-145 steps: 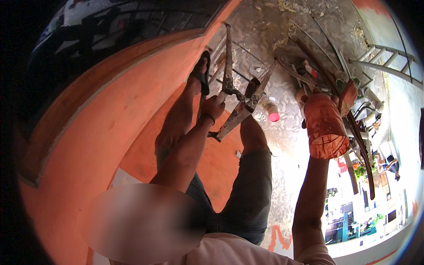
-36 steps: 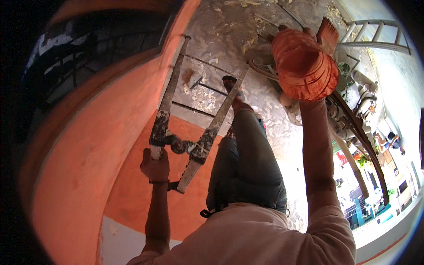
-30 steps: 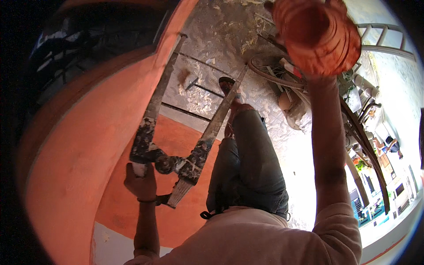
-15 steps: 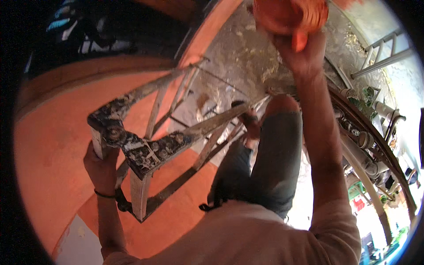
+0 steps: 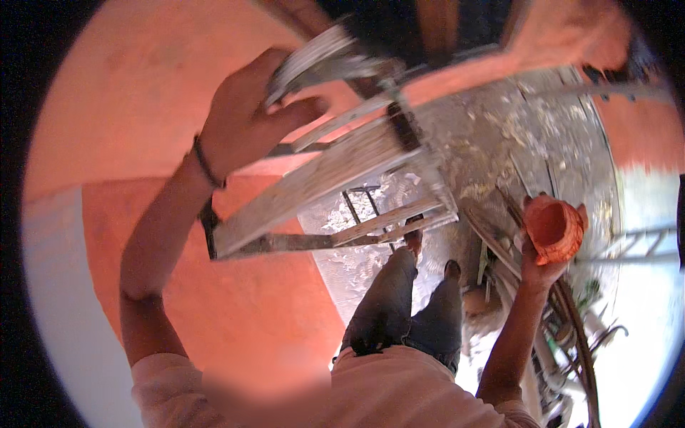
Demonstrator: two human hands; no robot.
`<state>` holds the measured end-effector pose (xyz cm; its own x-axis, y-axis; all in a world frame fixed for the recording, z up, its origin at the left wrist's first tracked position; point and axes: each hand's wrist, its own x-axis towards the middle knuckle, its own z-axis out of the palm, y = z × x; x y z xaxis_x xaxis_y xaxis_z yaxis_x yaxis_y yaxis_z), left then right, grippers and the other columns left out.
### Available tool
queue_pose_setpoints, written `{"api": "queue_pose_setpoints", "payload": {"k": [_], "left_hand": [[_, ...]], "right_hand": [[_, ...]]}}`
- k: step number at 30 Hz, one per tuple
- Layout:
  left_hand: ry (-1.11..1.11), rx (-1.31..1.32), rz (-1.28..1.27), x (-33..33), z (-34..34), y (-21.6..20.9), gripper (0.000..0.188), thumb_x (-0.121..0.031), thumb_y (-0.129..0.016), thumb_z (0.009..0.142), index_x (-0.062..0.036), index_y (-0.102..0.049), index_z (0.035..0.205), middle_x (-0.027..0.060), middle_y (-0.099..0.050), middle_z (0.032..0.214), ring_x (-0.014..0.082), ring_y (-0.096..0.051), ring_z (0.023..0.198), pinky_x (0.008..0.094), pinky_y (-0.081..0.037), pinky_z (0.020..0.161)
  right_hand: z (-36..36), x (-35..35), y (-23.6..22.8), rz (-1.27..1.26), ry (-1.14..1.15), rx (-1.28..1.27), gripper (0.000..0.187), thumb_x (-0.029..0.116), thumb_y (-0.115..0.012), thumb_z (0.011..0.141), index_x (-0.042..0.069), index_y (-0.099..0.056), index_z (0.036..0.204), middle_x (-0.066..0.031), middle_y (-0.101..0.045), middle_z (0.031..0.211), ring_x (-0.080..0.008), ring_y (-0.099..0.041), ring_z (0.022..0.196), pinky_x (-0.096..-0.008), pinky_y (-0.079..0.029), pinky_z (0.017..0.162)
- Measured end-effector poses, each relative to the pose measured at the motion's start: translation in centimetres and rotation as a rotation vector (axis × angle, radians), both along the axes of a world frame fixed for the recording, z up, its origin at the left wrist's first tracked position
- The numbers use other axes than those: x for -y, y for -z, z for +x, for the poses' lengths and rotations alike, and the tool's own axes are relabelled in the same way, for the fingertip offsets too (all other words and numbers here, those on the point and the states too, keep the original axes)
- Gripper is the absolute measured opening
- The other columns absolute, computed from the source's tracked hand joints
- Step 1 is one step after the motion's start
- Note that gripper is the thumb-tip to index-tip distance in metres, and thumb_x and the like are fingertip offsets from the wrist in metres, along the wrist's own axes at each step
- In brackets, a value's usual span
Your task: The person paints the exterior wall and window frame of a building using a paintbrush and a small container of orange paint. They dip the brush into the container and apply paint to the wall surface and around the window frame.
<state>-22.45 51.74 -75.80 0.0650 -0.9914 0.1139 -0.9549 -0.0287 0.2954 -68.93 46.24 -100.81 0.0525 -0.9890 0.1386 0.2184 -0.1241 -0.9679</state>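
My right hand [image 5: 540,265] is wrapped round a small paint pot [image 5: 554,230], smeared orange outside and coated orange inside, with its mouth showing. My left hand [image 5: 250,118], a dark band at its wrist, grips the upper end of a worn wooden stepladder [image 5: 314,182]. The thumb lies along the near side; the other fingertips are hidden behind the ladder's pale, motion-blurred top. The stepladder stands tilted across the view, its rails and rungs running down toward the floor beside my legs.
An orange-painted wall [image 5: 157,93] rises at the left, pale [image 5: 57,285] along its lower part. The floor [image 5: 499,135] is blotched and rough. Pipes and long poles [image 5: 564,328] lie at the right, near another ladder [image 5: 635,246]. A dark opening [image 5: 457,25] is at the top.
The paint pot in my right hand has come down from the top of the view to the right side. My left hand and the ladder's top appear higher and further right; the view has turned.
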Motion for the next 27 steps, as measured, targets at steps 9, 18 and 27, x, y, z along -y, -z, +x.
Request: {"api": "queue_pose_setpoints", "payload": {"k": [9,18,27], "left_hand": [[0.062,0.024,-0.265,-13.9,-11.0,3.0,0.054,-0.021,-0.08,0.088,0.0025,-0.06,0.132,0.0145,-0.069,0.121,0.0251,-0.066,0.109,0.0358,-0.052,0.096],[-0.677,-0.338,-0.061,-41.5,-36.9,35.1,0.042,-0.021,-0.082,0.087,-0.0042,-0.066,0.122,0.0151,-0.068,0.115,0.0322,-0.068,0.105,0.0409,-0.054,0.093],[-1.183,-0.94,1.035,-70.1,-62.0,52.4,0.035,-0.037,-0.073,0.09,-0.0066,-0.074,0.107,0.0221,-0.073,0.106,0.0373,-0.071,0.098,0.0487,-0.056,0.084]], "right_hand": [[-2.9,0.9,8.9,0.269,-0.312,0.54,0.069,0.037,-0.058,0.1,0.003,-0.037,0.156,-0.0272,-0.038,0.159,-0.0524,-0.035,0.147,-0.0635,-0.047,0.109],[-9.1,-8.6,13.8,0.65,-0.273,0.648,0.06,0.035,-0.057,0.098,0.008,-0.046,0.151,-0.0182,-0.05,0.153,-0.0461,-0.051,0.137,-0.0637,-0.052,0.103],[-13.5,-5.9,20.3,0.431,-0.309,0.312,0.071,0.002,-0.085,0.069,0.005,-0.063,0.136,-0.0132,-0.07,0.13,-0.0276,-0.07,0.112,-0.044,-0.058,0.097]]}}
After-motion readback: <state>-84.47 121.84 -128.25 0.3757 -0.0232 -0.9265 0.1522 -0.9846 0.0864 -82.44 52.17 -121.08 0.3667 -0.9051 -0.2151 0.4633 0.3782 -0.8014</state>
